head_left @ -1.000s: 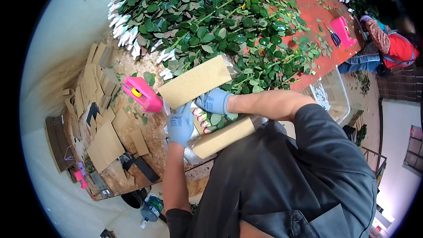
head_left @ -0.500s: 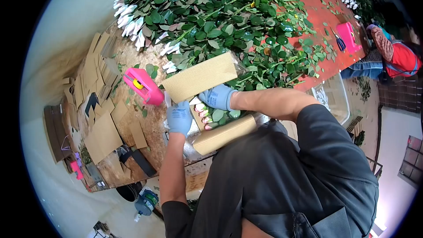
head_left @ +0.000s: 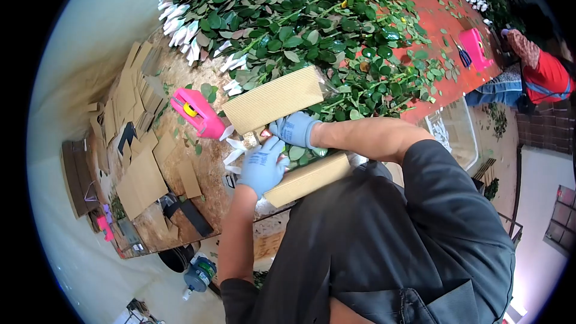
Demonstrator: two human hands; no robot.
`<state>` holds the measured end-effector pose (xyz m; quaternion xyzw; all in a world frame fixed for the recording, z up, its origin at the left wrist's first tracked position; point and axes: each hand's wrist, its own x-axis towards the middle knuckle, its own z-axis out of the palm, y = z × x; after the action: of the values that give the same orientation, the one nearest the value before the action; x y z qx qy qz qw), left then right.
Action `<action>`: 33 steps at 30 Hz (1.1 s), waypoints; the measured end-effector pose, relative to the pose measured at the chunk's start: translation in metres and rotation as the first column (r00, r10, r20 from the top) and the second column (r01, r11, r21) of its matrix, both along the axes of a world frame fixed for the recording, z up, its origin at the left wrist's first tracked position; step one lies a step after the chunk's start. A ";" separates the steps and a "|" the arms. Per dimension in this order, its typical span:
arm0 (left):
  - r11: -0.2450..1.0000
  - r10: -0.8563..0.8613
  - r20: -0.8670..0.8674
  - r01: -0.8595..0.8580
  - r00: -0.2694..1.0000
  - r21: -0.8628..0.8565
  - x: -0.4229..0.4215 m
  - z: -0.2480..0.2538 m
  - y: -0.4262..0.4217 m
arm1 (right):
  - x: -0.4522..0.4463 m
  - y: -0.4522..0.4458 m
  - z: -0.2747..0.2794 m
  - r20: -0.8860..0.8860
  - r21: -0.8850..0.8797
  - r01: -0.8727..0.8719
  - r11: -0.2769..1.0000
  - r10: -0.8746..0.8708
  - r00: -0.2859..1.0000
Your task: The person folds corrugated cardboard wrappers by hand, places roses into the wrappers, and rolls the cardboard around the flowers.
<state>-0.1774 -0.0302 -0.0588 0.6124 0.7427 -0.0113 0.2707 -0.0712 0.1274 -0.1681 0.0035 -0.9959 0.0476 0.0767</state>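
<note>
My left hand (head_left: 263, 167), in a blue-grey glove, lies over the pink and white rose heads between two corrugated cardboard flaps; its fingers are bent, and what is under them is hidden. Beside it, my right hand (head_left: 295, 130) is curled at the lower edge of the upper flap (head_left: 273, 99), its grip hidden. The lower flap (head_left: 309, 179) rests near my body. Green leaves (head_left: 298, 152) show between the flaps. White wrapping pieces (head_left: 233, 155) stick out left of the flowers.
A pink tape dispenser (head_left: 197, 113) stands left of the flap. Cardboard sheets (head_left: 141, 183) cover the table's left part. Wrapped roses (head_left: 288, 30) are heaped behind. At right are scissors (head_left: 464, 56), another pink dispenser (head_left: 476, 49), a plastic crate (head_left: 471, 138) and a person (head_left: 546, 75).
My left hand has moved right from the flaps' left edge onto the rose heads, covering most of them. White wrapping now shows at the left. My right hand has barely moved.
</note>
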 end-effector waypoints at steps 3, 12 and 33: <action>0.992 -0.003 0.136 -0.014 0.991 0.123 0.000 -0.042 -0.011 | -0.001 0.002 -0.009 -0.006 -0.092 -0.031 0.995 0.030 1.000; 0.983 -0.056 0.127 0.033 0.990 0.180 -0.006 -0.058 -0.019 | -0.001 0.001 -0.027 -0.168 -0.040 -0.033 0.999 0.025 0.985; 0.991 -0.079 0.071 0.070 0.994 0.118 -0.015 -0.071 -0.009 | 0.103 0.037 0.025 0.128 0.031 0.438 0.898 -0.438 0.890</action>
<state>-0.1924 -0.0395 -0.1301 0.6544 0.7078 0.0447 0.2623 0.0319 0.1644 -0.1429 -0.2242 -0.9739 0.0284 0.0194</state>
